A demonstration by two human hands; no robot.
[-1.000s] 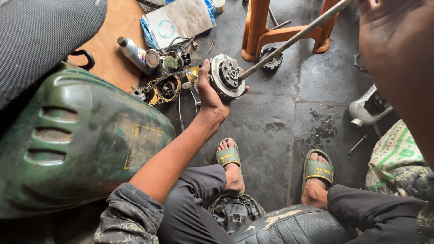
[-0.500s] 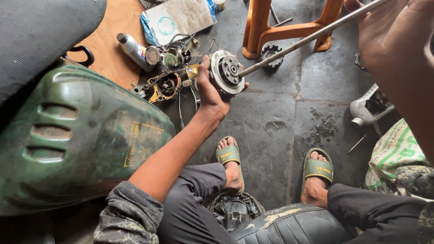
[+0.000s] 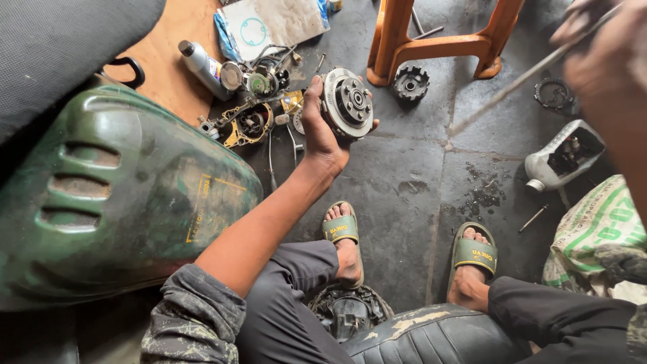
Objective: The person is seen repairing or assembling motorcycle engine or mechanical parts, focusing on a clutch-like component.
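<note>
Left hand (image 3: 322,138) grips clutch assembly (image 3: 348,103); right hand (image 3: 606,61) holds rod (image 3: 519,84).

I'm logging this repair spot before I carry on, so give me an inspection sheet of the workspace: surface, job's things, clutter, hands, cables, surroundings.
Surface: dark stone floor, stained, with an oily wet patch near the right foot.
Job's things: round metal clutch-like assembly, held upright; long thin metal rod, blurred, its tip clear of the assembly.
Clutter: small toothed hub by the stool; grey spray can; opened engine parts; white cut jug; loose bolt.
Hands: left hand grips the assembly from behind; right hand, blurred, holds the rod.
Cables: thin wires trailing from the engine parts.
Surroundings: green body panel; orange wooden stool; printed sack.
</note>
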